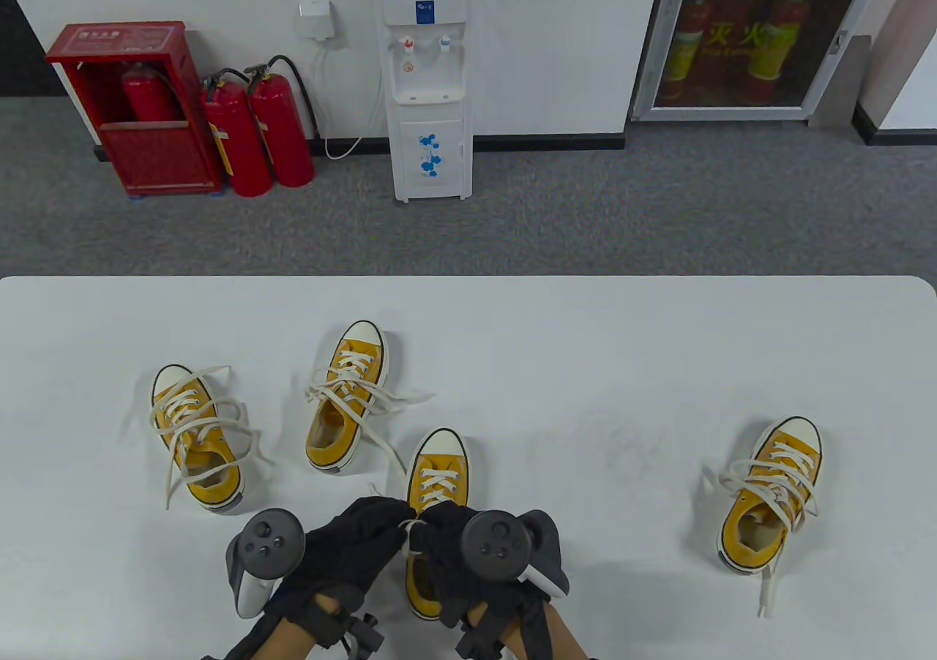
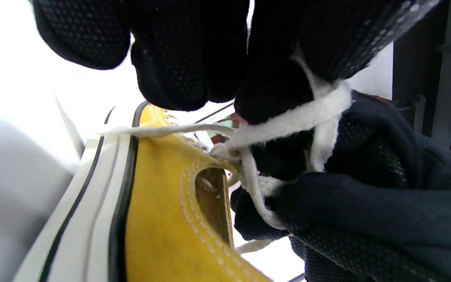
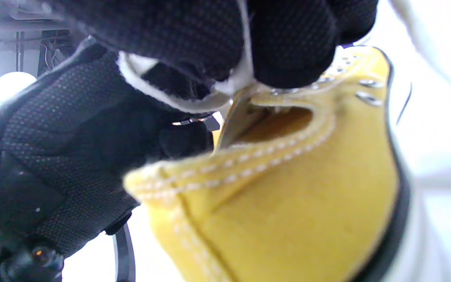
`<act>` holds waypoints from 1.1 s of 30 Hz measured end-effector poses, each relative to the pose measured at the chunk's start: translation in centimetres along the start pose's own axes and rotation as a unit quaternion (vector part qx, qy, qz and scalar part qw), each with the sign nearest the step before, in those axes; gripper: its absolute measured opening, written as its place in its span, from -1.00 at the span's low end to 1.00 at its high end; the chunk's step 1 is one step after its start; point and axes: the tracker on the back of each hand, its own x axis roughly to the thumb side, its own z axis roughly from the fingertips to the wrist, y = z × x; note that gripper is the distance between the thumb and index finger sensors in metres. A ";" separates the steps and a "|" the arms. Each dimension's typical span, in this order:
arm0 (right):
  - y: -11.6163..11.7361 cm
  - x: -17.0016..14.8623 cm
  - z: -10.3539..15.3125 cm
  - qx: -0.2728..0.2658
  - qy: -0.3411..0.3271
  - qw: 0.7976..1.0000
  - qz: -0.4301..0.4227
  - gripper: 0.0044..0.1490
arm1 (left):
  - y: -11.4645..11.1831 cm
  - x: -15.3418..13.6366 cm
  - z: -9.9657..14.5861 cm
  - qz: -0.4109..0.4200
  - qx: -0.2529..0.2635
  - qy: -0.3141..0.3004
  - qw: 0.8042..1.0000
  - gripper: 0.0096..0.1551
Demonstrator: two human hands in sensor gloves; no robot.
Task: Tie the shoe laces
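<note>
Both hands, left hand (image 1: 351,543) and right hand (image 1: 457,554), pinch the lace (image 2: 288,121) over the near shoe (image 1: 437,477).

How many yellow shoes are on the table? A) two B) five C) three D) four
D: two shoes lie on the table's left, one is under the hands, and one is off at the right.
</note>
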 end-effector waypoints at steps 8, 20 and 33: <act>0.1 0.2 0.0 0.001 -0.003 1.000 0.008 -0.42 | 0.5 1.4 0.4 -0.061 0.062 -0.019 0.996 -0.61; -2.1 -3.7 -0.1 -0.028 0.068 0.984 -0.162 -0.41 | 3.0 -1.5 0.1 -0.076 0.115 0.083 0.987 -0.60; -5.4 -9.6 1.4 -0.163 0.183 0.945 -0.216 -0.44 | 4.1 -3.4 -0.2 -0.093 0.099 0.143 0.980 -0.60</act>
